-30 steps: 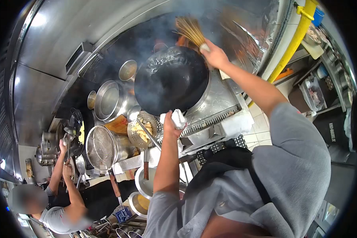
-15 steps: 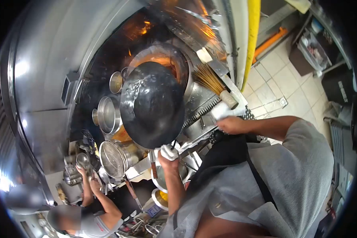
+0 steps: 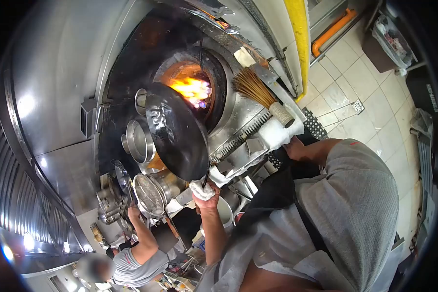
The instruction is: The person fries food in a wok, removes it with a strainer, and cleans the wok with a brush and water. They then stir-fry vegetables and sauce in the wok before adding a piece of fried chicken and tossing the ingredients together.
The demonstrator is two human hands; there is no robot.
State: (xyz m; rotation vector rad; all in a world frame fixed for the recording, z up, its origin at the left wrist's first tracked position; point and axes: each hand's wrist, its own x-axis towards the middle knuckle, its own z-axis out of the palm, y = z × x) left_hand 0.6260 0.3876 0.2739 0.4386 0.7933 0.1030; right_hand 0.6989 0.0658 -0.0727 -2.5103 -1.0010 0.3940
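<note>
Beside the flaming burner, left hand grips the tilted wok through a cloth; right hand unclear.

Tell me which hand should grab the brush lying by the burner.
Right, most likely. The right hand sits just below the brush on the stove, while the left hand is clamped on the tilted wok through a white cloth and would have to let go.

Wok left of brush
</note>
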